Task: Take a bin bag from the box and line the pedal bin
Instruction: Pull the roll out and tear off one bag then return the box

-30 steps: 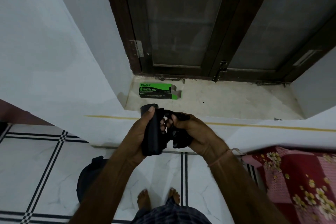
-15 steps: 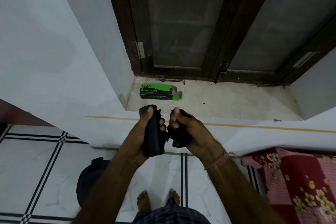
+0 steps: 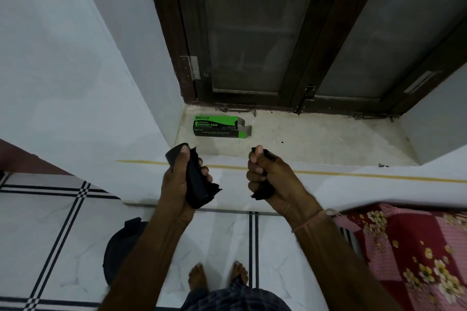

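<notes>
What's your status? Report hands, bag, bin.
Left hand grip shut on bag roll. Right hand grip shut on torn-off bag. Box on the sill. Dark bin at floor, unlined. Nothing blocking.

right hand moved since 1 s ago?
Yes. The right hand has pulled rightward from the left hand, now right of the box.

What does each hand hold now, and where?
Left hand grips the bag roll around its middle; right hand clenches one torn-off bag, bunched.
</notes>
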### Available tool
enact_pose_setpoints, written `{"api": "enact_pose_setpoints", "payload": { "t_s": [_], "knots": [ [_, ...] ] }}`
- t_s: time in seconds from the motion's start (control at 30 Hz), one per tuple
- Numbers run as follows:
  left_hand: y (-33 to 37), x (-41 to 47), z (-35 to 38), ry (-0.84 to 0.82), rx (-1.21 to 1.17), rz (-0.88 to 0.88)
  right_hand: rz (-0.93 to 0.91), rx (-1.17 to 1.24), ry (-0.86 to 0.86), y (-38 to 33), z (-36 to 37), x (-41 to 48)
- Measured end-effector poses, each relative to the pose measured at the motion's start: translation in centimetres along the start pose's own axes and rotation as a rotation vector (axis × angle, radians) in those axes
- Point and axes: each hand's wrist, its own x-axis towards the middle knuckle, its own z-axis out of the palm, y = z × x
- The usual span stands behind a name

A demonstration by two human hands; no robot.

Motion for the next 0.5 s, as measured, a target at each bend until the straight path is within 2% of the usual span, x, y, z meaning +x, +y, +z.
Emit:
{"api": "enact_pose_setpoints", "payload": {
  "t_s": [0.13,0.23,0.27,0.33,0.4,0.5],
  "knots": [
    [-0.1,0.0,-0.6,-0.043,-0.034,0.017,-0.077,-0.493,0.025,0.3,0.2,-1.3],
    [-0.5,0.2,0.5,-0.087,-0.11,0.04,-0.082,-0.678,-0.063,1.8,2.4,-1.4],
    [-0.6,0.3,0.7,-0.103,-0.125,0.04,-0.121,-0.707,-0.066,2.5,3.0,-1.1],
    [-0.6,0.9,1.0,-0.132,-0.148,0.038,-0.244,-0.723,0.039,3.3,3.5,-0.4],
    [-0.4,1.9,1.0,-0.16,-0.138,0.054,-0.336,-0.651,0.125,2.8,3.4,0.2],
    [0.7,3.2,1.2,-0.211,0.086,0.05,-0.311,-0.493,0.149,0.7,3.0,0.2]
  ]
}}
